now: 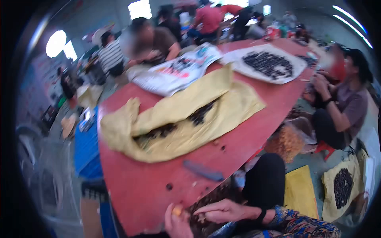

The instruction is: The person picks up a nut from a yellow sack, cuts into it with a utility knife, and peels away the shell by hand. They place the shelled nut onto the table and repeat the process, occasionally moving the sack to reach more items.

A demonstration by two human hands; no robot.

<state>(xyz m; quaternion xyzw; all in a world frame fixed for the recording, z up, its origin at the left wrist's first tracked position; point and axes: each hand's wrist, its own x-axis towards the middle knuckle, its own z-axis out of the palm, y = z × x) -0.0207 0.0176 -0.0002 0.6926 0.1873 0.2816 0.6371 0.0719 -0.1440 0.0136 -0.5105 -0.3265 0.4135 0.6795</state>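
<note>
Low in the head view, my left hand (177, 225) is closed on a small round yellow-orange piece (177, 210), pinched between thumb and fingers. Just to its right, my right hand (224, 211) is closed, fingertips pointing toward the left hand; a small object may be in them, but blur hides its kind. Below and between the hands lies a heap of dark brown bits (212, 197). On the red table ahead rests a dark grey-blue flat tool (203, 171), apart from both hands.
A folded yellowish sack (184, 141) with dark pieces lies on the red table (137, 190). Behind it are a white printed sack (178, 75) and a pale sheet of dark pieces (270, 65). A person (343, 99) sits at the right, near a bag of orange pieces (285, 143).
</note>
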